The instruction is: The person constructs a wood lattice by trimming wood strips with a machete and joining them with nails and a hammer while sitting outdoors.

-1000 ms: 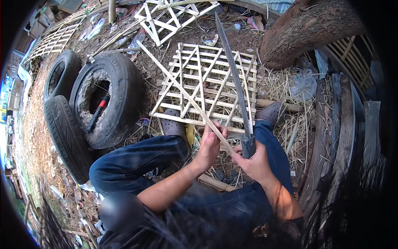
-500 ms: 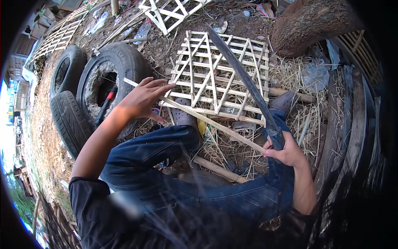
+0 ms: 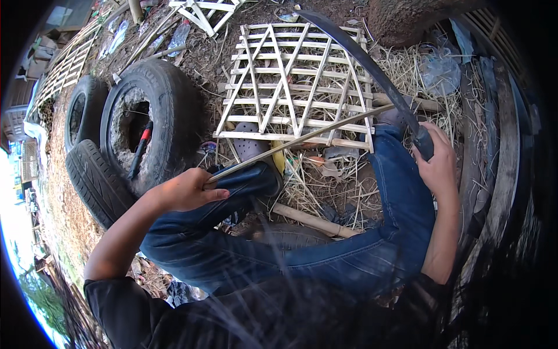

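My left hand (image 3: 195, 191) is closed around the near end of a long thin bamboo strip (image 3: 296, 141). The strip slants up to the right over my knee and across the lattice's lower edge. Its far end lies close to the blade; whether they touch I cannot tell. In my right hand (image 3: 437, 156) is the dark handle of a machete (image 3: 363, 57), its long curved blade pointing up and to the left. Beneath the blade lies a bamboo lattice panel (image 3: 293, 72) of crossed pale slats, its lower edge by my clog-covered feet.
Old tyres (image 3: 168, 110) stand at the left, one with a rough filling and a red-and-black tool (image 3: 141, 145) in its hole. A tree trunk (image 3: 401, 26) rises at the upper right. A bamboo pole (image 3: 314, 220) lies between my legs among straw. Wooden planks (image 3: 494, 151) line the right.
My left hand has come down and closed on the strip's near end. My right hand has let go of the strip and moved up and right with the machete.
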`<state>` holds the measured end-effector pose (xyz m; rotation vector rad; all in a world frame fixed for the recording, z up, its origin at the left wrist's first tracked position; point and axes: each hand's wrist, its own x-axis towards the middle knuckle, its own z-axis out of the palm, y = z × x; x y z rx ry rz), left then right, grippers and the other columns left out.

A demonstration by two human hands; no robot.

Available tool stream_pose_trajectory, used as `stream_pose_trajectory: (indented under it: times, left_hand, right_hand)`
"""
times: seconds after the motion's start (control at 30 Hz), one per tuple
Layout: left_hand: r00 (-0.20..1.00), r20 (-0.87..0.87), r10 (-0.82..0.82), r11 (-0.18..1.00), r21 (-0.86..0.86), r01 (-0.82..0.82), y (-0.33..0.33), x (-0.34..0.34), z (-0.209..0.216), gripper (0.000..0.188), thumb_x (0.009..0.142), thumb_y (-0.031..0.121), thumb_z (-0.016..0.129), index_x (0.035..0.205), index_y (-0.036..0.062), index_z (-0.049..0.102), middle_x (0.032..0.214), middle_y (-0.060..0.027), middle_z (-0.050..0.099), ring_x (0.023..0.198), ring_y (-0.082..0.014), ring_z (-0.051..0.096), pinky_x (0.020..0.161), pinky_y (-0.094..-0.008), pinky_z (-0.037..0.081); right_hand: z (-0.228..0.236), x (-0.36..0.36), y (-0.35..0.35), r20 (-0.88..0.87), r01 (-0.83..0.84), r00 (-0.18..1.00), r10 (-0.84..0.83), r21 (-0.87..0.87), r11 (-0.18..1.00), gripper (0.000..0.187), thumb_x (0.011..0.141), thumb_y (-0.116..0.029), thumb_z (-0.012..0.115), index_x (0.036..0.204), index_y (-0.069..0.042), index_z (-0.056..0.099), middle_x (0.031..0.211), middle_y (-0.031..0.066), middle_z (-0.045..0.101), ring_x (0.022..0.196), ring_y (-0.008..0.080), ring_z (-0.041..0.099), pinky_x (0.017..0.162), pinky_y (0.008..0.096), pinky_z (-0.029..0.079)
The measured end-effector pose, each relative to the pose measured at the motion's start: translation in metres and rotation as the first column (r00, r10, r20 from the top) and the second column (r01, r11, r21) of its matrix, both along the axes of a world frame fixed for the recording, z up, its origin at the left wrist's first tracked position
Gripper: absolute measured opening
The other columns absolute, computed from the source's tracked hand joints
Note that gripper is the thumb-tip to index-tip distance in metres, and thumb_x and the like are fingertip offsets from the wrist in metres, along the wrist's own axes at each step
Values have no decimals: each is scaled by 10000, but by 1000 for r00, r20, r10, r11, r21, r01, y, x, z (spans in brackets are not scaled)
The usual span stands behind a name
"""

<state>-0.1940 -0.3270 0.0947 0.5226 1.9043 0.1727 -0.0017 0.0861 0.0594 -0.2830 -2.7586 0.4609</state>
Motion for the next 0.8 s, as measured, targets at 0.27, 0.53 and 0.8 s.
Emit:
stream_pose_trajectory:
  times: [0.27,0.53,0.8]
  left_hand:
    - [960,-184,210,894,433,-113,67,73,-36,400,888,304,645,872,-24,416,590,-221,536,572,-440,539,510,-461,389]
    - [811,-443,383,798,601,-49,100,123,-67,266,910,176,607,878,-2,412,603,-219,567,581,-428,587,477,-440,418]
    - [818,-406,407,793,602,-96,96,130,-56,292,910,206,616,835,14,409,561,-218,537,544,-427,561,460,-465,414]
  right_hand:
    - [1,4,-62,136,-128,979,155,-186,974,356,633,-186,804,899,-68,599,691,106,646,632,289,652,560,378,502]
    - [-8,1,-71,120,-283,952,282,-9,959,585,702,-608,699,770,-37,590,645,84,633,558,227,650,489,317,500]
    - [-29,-3,-9,8,-178,983,181,232,956,575,690,-626,699,727,-68,565,561,57,557,494,227,601,491,337,491]
